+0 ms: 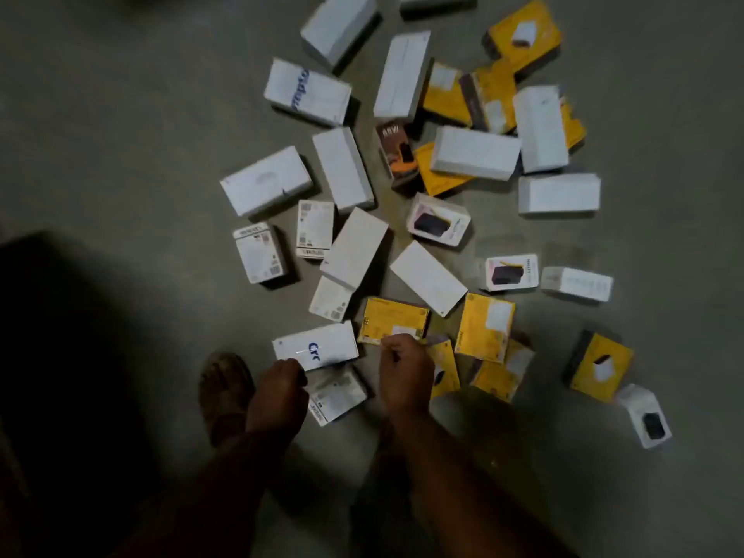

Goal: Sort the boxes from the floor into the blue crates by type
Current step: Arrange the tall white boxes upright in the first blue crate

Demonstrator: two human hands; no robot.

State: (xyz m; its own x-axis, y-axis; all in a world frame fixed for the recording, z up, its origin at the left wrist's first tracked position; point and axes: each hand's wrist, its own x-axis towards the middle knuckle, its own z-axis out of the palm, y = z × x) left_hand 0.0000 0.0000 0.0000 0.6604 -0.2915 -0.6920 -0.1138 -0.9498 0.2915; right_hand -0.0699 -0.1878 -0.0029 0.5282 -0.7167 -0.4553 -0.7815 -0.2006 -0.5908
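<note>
Currently, your left hand point(282, 382) sits low at the near edge of the pile, fingers curled at the near corner of a flat white cardboard box with blue lettering point(316, 345); it appears to pinch that corner, though the blur leaves the grip uncertain. Your right hand point(402, 366) is curled into a loose fist over the near edge of a flat yellow cardboard box with a white label point(392, 319); whether it actually holds the box you cannot tell.

Items on the grey concrete floor point(120, 134):
- Plain white rectangular boxes, scattered from the top of the view down to your hands, several overlapping; one long white box point(354, 247) lies tilted across a smaller one.
- Yellow boxes with printed product pictures, in two clusters: one upper right, partly under white boxes, and one just right of your right hand.
- Small white cartons showing a dark device point(439, 220), mid-pile and at the far right.
- One brown and orange printed box point(396, 153), wedged among the upper cluster.
- A white barcode-labelled carton point(336, 396), between your two hands.

Your sandalled foot point(225, 392) stands just left of your left hand.
</note>
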